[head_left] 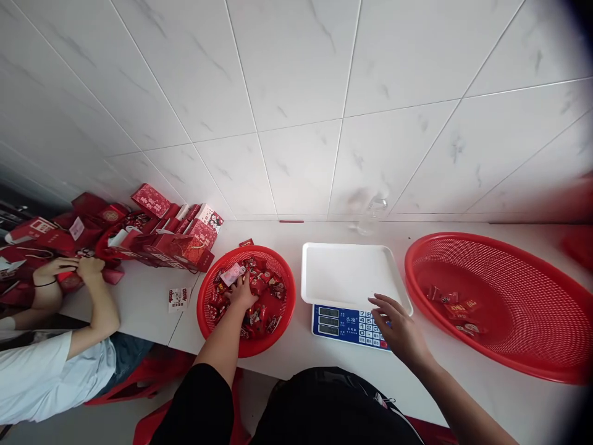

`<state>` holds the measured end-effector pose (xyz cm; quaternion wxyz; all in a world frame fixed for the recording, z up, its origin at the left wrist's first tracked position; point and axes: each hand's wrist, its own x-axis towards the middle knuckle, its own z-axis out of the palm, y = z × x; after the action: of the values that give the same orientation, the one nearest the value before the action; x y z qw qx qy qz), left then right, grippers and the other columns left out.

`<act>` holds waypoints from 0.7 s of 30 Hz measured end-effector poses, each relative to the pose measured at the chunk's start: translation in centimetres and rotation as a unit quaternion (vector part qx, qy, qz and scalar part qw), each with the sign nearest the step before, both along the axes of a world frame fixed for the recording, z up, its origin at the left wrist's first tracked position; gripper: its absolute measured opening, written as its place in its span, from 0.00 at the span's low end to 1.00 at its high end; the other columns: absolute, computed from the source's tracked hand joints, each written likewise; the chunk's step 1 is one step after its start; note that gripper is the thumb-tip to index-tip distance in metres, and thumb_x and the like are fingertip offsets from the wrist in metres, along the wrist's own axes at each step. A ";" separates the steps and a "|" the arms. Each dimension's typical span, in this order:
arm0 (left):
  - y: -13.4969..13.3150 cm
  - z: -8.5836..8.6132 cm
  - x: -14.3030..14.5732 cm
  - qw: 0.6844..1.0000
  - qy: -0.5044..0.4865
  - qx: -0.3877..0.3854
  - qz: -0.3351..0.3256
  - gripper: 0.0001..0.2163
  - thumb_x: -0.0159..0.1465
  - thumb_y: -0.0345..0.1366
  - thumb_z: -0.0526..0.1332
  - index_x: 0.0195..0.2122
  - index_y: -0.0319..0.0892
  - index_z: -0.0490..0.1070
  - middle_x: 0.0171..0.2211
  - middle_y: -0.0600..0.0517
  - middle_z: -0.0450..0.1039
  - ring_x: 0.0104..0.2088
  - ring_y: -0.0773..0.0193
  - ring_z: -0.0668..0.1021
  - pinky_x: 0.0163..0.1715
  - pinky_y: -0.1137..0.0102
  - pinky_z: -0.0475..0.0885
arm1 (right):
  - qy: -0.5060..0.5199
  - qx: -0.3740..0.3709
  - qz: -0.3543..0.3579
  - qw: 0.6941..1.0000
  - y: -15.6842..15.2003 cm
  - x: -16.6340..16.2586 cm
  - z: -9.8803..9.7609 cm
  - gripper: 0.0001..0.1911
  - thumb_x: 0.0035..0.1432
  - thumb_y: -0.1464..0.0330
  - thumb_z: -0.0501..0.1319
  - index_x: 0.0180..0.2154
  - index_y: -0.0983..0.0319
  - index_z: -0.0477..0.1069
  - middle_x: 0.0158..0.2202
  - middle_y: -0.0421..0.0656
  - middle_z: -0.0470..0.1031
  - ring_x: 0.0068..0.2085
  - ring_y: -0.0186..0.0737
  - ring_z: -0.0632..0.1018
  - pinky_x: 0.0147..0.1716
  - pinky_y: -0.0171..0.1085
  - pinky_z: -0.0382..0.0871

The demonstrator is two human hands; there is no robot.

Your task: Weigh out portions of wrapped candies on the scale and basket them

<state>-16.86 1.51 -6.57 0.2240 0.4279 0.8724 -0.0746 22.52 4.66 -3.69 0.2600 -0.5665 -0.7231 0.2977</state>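
My left hand (241, 294) reaches into a round red plastic basket (291, 296) of small red-wrapped packets (256, 316). Its fingers are spread over the packets and touch them; the fingertips are partly hidden. A pale pink packet (232, 274) lies just beyond these fingers. My right hand (396, 327) is held over the front right corner of a digital weighing scale (345, 326), near its keypad, fingers stretched out and nothing in them. The scale's white tray (348, 272) has nothing on it.
To the right stands a large red basket (500, 244) with several packets at its bottom. Red gift bags (185, 241) crowd the left, where a co-worker (60, 364) handles something red. A printed card (178, 299) lies on the table (287, 364). A tiled wall (296, 167) borders the back.
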 end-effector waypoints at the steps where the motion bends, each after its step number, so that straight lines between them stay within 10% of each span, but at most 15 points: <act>1: 0.0 0.3 0.0 1.000 -0.015 0.010 -0.025 0.41 0.51 0.38 0.61 0.63 0.48 0.39 0.64 0.43 0.41 0.60 0.38 0.52 0.53 0.45 0.51 | -0.001 -0.003 0.003 1.000 -0.1 0.0 -0.1 0.17 0.56 0.60 0.50 0.42 0.59 0.70 0.50 0.48 0.69 0.32 0.37 0.77 0.32 0.39 0.75; 8: -0.9 2.1 -1.3 0.971 -0.170 -0.022 -0.168 0.20 0.50 0.30 0.60 0.45 0.51 0.71 0.48 0.53 0.71 0.51 0.57 0.70 0.49 0.69 0.63 | -0.009 -0.019 0.016 1.000 -1.0 0.2 -0.5 0.17 0.56 0.59 0.50 0.41 0.57 0.70 0.49 0.47 0.70 0.32 0.38 0.77 0.32 0.40 0.75; 11: 0.2 2.1 -1.7 0.966 -0.191 -0.038 -0.168 0.26 0.49 0.38 0.63 0.52 0.51 0.65 0.50 0.51 0.70 0.49 0.56 0.72 0.46 0.69 0.65 | -0.009 -0.026 0.008 1.000 -1.2 0.3 -0.4 0.16 0.56 0.60 0.50 0.42 0.57 0.70 0.49 0.47 0.70 0.33 0.38 0.77 0.33 0.40 0.75; 17: 2.3 -0.7 2.3 0.993 -0.075 -0.021 -0.086 0.50 0.42 0.49 0.67 0.63 0.45 0.40 0.64 0.34 0.33 0.62 0.37 0.45 0.53 0.52 0.54 | -0.019 -0.037 0.008 0.999 -1.6 0.1 -0.3 0.17 0.55 0.60 0.50 0.41 0.57 0.70 0.49 0.48 0.70 0.33 0.39 0.78 0.33 0.40 0.75; 21: 2.4 -1.9 4.1 0.996 -0.037 0.018 -0.076 0.42 0.46 0.43 0.67 0.60 0.46 0.47 0.60 0.35 0.51 0.60 0.40 0.56 0.51 0.55 0.57 | -0.023 -0.036 0.013 0.999 -1.9 -0.1 -0.3 0.16 0.55 0.59 0.50 0.41 0.56 0.70 0.48 0.47 0.71 0.33 0.39 0.78 0.32 0.39 0.75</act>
<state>-12.76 3.94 -8.43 0.2419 0.4994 0.8297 -0.0603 22.39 2.77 -4.03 0.2184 -0.5726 -0.7251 0.3141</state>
